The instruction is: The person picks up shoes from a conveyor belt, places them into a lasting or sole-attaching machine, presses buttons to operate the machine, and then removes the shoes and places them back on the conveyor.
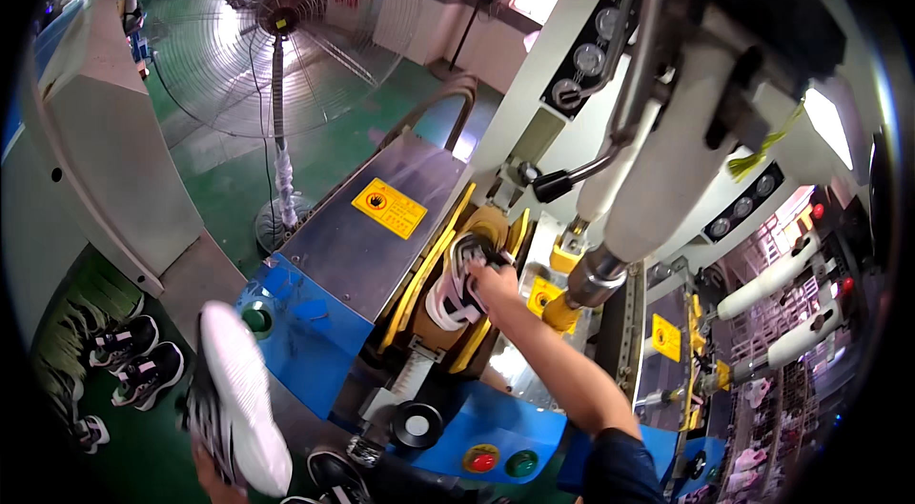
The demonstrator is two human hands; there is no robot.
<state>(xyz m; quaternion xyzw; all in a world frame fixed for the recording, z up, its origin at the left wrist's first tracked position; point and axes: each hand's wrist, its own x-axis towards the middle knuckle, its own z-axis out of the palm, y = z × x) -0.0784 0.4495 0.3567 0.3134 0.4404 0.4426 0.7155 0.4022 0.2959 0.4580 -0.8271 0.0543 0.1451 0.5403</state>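
My right hand (pixel 495 281) reaches into the press machine and grips the heel end of a white and black sneaker (pixel 457 285). The sneaker lies sole up between two yellow side pads (pixel 426 268). My left hand (pixel 212 477) is low at the picture's bottom edge, mostly hidden, and holds a second sneaker (pixel 238 394) whose white sole faces the camera. A white cylinder of the press (pixel 658 171) hangs above and to the right of the first sneaker.
The machine has a blue front (pixel 310 332) with a green button (pixel 255 318), a black knob (pixel 416 425), and red and green buttons (pixel 483 458). More sneakers (pixel 133 361) sit on the green conveyor at left. A large standing fan (pixel 278 28) is behind.
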